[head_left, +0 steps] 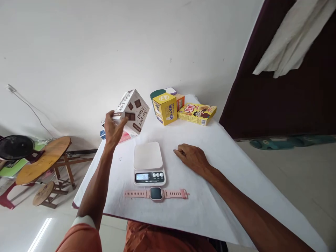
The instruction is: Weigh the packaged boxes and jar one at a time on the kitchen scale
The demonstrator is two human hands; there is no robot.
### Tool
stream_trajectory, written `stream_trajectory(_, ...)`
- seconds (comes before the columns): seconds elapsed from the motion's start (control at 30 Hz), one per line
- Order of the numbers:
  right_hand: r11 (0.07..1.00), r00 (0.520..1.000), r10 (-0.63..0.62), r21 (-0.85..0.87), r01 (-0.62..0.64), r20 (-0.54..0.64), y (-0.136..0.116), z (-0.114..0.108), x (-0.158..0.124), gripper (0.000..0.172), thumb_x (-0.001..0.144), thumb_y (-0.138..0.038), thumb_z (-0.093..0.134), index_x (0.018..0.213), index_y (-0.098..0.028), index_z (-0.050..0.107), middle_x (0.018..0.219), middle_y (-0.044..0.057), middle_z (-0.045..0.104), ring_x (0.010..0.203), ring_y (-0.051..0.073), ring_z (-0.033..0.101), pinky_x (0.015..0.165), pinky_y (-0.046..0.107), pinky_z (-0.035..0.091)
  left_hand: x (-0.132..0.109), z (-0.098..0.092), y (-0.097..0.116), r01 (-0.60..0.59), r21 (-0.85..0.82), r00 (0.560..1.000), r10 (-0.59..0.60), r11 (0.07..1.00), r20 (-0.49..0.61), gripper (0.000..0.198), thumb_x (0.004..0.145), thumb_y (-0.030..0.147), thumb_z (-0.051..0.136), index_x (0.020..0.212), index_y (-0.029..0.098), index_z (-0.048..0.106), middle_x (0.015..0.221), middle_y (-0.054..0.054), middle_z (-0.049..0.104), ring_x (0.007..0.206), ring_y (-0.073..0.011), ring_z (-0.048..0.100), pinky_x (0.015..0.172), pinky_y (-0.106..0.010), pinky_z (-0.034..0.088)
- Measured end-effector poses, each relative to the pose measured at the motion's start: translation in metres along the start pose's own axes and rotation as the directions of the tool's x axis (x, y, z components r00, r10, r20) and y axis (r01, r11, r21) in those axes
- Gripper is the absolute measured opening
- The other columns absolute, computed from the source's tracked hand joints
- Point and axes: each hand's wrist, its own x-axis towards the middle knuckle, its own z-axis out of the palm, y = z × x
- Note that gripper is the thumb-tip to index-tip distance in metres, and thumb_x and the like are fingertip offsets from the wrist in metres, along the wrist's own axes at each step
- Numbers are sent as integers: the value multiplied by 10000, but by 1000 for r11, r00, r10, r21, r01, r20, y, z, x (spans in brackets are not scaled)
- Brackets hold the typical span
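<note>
My left hand grips a white "Su-per Meal" box with chocolate pieces printed on it. The box is tilted and raised at the table's back left, above a pink-and-white package it partly hides. Loosely curled into a fist, my right hand rests on the cloth to the right of a white digital scale. Nothing shows in its fingers. The scale's plate is bare and its display is lit, reading about 363. In front of the scale, a smartwatch with a pink strap lies stretched out flat.
At the back stand a yellow "WATER" box, an orange box and a green round lid. A yellow snack box lies to their right. The white-covered table meets the wall behind. Wooden stools stand at left.
</note>
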Motion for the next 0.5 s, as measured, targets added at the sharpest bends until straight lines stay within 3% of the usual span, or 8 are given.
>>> stream_trajectory(0.1, 1000, 1000, -5, 21, 5, -25, 2, 2, 0, 372, 984, -399, 501, 660, -243, 405, 676, 25, 596, 621, 168, 496, 631, 316, 290, -32, -31, -5, 33, -42, 996, -29, 999, 87, 618, 775, 438, 824, 1320, 231, 621, 1205, -75, 733, 1013, -277, 709, 905, -444, 610)
stream_trajectory(0.2, 999, 999, -18, 35, 20, -43, 3, 3, 0, 375, 969, -427, 489, 655, -250, 387, 653, 28, 579, 605, 172, 486, 622, 324, 291, -69, -44, -10, 77, -101, 977, -55, 992, 207, 591, 791, 434, 816, 1319, 243, 632, 1197, -75, 738, 981, -272, 717, 823, -432, 630)
stream_trajectory(0.33, 998, 999, -25, 50, 27, -46, 3, 2, -1, 373, 958, -467, 466, 658, -258, 396, 640, 34, 579, 594, 181, 495, 616, 331, 300, -105, -45, -13, 15, -128, 953, 25, 992, 303, 631, 809, 382, 815, 1393, 280, 599, 1390, -107, 681, 1154, -308, 690, 840, -445, 645)
stream_trajectory(0.5, 998, 999, -17, 59, 19, -41, 3, 1, -2, 414, 945, -543, 451, 641, -269, 385, 614, 36, 573, 575, 190, 494, 608, 345, 320, -124, -36, -9, -143, -42, 949, 149, 989, 279, 708, 833, 335, 806, 1480, 306, 520, 1421, -124, 633, 1295, -335, 629, 1006, -532, 608)
